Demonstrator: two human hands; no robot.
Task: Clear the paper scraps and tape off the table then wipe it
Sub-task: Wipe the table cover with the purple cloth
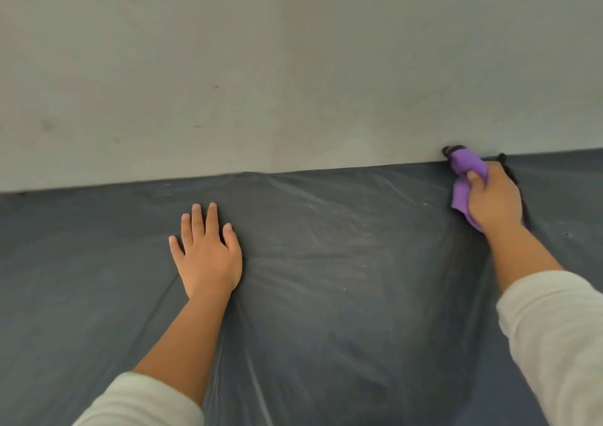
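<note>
The table (342,262) is covered by a dark grey-blue plastic sheet with wrinkles and faint pale streaks. My left hand (207,254) lies flat on the sheet, fingers spread, holding nothing. At the far right, against the wall, my right hand (494,199) is closed on a purple cloth (465,168) with dark edging and presses it onto the sheet. The sheet bunches into folds around that hand. No paper scraps or tape show in view.
A plain pale grey wall (293,66) rises straight from the table's far edge and fills the upper half of the view. A few tiny pale specks (344,289) lie on the sheet between my hands.
</note>
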